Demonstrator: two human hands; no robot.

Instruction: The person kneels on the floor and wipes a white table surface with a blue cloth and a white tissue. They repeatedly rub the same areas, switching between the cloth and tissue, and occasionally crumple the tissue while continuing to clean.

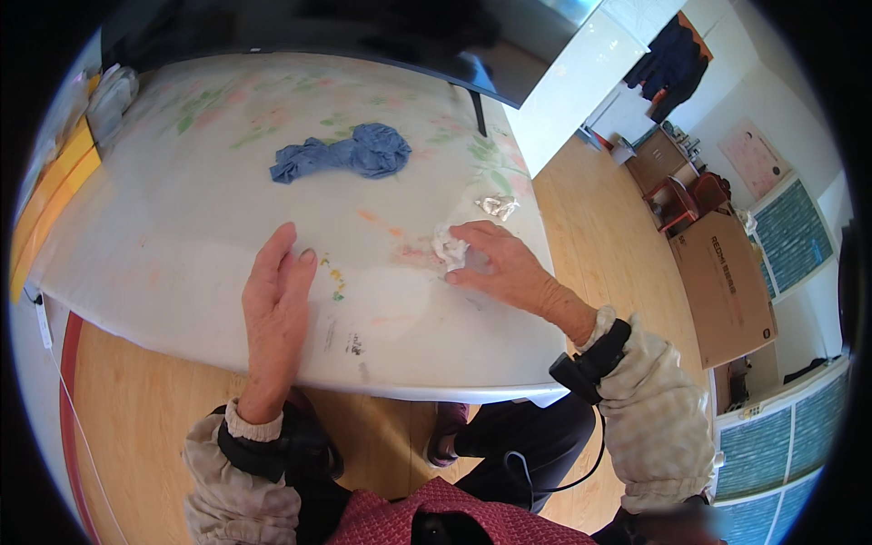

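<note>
My right hand [501, 262] has its fingertips and thumb around a crumpled white tissue [448, 249] on the table's right half. Just beyond it lies a second crumpled white wad [499, 206]. My left hand [278, 289] is raised over the near left part of the table, palm turned inward, thumb apart from the fingers and holding nothing. Between the hands, small yellow and green marks [335, 276] show on the cloth. A bunched blue cloth [347, 153] rests farther back, beyond both hands.
A pale floral tablecloth [184, 231] covers the table. At its back stands a flat-screen television [327, 34] on a thin black leg [479, 112]. Yellow boxes [58, 197] and plastic bags [112, 99] line the left edge. A large cardboard box [722, 289] stands on the right.
</note>
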